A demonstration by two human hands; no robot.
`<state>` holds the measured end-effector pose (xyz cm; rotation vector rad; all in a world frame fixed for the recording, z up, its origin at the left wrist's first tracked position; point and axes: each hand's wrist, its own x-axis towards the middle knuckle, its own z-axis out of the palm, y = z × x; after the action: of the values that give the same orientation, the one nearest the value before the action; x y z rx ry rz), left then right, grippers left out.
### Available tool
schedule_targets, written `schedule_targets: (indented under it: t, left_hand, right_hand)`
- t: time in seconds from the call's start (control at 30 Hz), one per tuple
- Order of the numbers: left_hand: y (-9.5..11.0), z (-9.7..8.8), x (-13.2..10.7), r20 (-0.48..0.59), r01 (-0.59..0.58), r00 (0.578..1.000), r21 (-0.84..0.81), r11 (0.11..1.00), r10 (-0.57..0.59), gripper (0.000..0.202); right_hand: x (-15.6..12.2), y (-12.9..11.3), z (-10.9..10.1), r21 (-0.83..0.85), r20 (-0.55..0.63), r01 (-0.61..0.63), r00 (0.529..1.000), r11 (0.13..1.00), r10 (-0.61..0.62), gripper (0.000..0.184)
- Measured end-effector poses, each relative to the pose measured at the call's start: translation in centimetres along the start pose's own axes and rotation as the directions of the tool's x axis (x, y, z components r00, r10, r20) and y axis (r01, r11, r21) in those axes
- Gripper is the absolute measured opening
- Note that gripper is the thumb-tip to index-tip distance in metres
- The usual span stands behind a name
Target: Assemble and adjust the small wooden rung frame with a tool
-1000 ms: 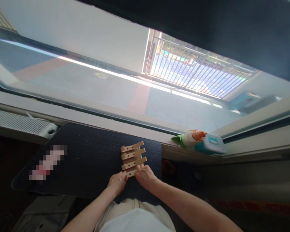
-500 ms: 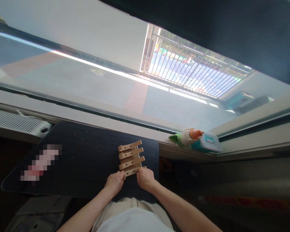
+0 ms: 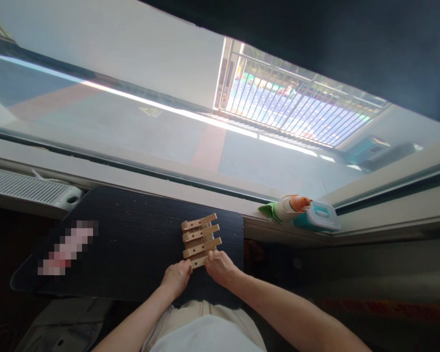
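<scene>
- Against 0.5 s ago, the right hand (image 3: 220, 266) has shifted inward along the nearest bar (image 3: 198, 263) of the wooden rack (image 3: 201, 238), closer to the left hand (image 3: 176, 279).
- On the left part of the black table (image 3: 139, 234), a pinkish thing (image 3: 69, 247) is pixelated, so no label can be read.
- Past the table's far edge, outside, a yellowish triangular sign (image 3: 151, 112) is too small to read.
- Over the table's near side, the left hand pinches the nearest bar's left end.
- Near the table's right end sits the rack: 4 pale bars across a speckled base. It should be light and stiff, hardly slippery; best held by the bar ends.
- Beside it, the right hand curls over the same bar, fingertips hidden.
- Beyond the table's far right corner stand an orange-topped bottle (image 3: 286, 209) and a lidded teal container (image 3: 318, 216), no brand legible.
- Well right of the table, a red strip (image 3: 406, 309) carries yellowish marks, possibly writing; it is too dim to tell.
</scene>
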<state>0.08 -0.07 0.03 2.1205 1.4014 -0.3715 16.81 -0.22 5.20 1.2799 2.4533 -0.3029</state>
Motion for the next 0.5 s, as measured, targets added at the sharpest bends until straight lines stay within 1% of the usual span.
schedule_targets:
  t: [0.07,0.13,0.23,0.3,0.33,0.37,0.4,0.43,0.5]
  left_hand:
    - [0.2,-0.4,-0.1,0.02,0.0,1.0,0.006,1.0,-0.001,0.026]
    - [0.4,-0.8,-0.3,0.035,-0.005,0.999,0.013,1.0,0.004,0.027]
    - [0.5,-1.2,-0.4,0.045,-0.006,0.999,0.021,1.0,0.005,0.024]
    - [0.5,-1.3,-0.4,0.042,-0.007,0.999,0.022,1.0,0.006,0.023]
    - [0.4,-1.2,-0.4,0.037,-0.009,0.999,0.021,1.0,0.008,0.022]
    - [0.3,-1.2,-0.4,0.032,-0.013,0.999,0.018,1.0,0.012,0.022]
    - [0.2,-1.0,-0.3,0.029,-0.015,0.999,0.014,1.0,0.015,0.022]
    - [0.1,-0.9,-0.3,0.025,-0.014,1.0,0.009,1.0,0.014,0.022]
    - [-0.1,-0.7,-0.1,0.018,-0.003,1.0,0.002,1.0,0.002,0.022]
  right_hand:
    - [-0.2,0.0,0.6,0.056,0.044,-0.074,0.996,0.996,0.071,0.024]
    - [-0.4,0.0,1.0,0.139,0.117,-0.209,0.974,0.968,0.194,0.023]
    - [-0.4,0.1,1.3,0.246,0.213,-0.435,0.896,0.866,0.389,0.021]
    - [-0.2,0.3,1.1,0.284,0.26,-0.517,0.852,0.807,0.455,0.021]
    - [-0.1,0.5,0.9,0.296,0.278,-0.536,0.84,0.791,0.465,0.023]
    - [-0.1,0.7,0.7,0.31,0.287,-0.535,0.841,0.786,0.459,0.023]
    - [-0.1,0.9,0.4,0.327,0.282,-0.517,0.853,0.791,0.44,0.023]
    - [-0.2,1.2,0.0,0.344,0.265,-0.484,0.872,0.805,0.411,0.023]
    - [-0.5,1.6,-0.6,0.356,0.194,-0.37,0.927,0.858,0.32,0.027]
